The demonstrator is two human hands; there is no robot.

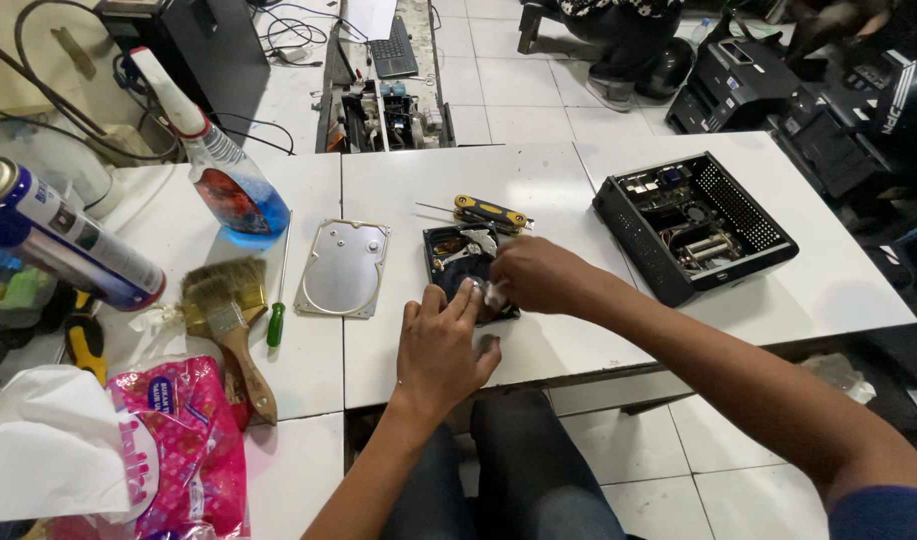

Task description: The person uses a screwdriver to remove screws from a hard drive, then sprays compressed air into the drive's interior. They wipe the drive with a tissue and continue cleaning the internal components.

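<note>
Centrally, left hand (440, 350) flat on opened hard drive (458, 262) (black, boxy), right hand (531, 276) fingers pinching white wipe (495, 294)

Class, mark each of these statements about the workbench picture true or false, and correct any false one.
1. Both hands rest on the opened hard drive. True: the left hand steadies its near edge and the right hand works over it.
2. The drive's metal cover is still fitted. False: it lies on the table, left of the drive.
3. The green-handled screwdriver is in the right hand. False: it lies between the paintbrushes and the cover.
4. The spray bottle holds blue liquid. True.
5. The small computer case is closed. False: it is open, showing its insides.
</note>
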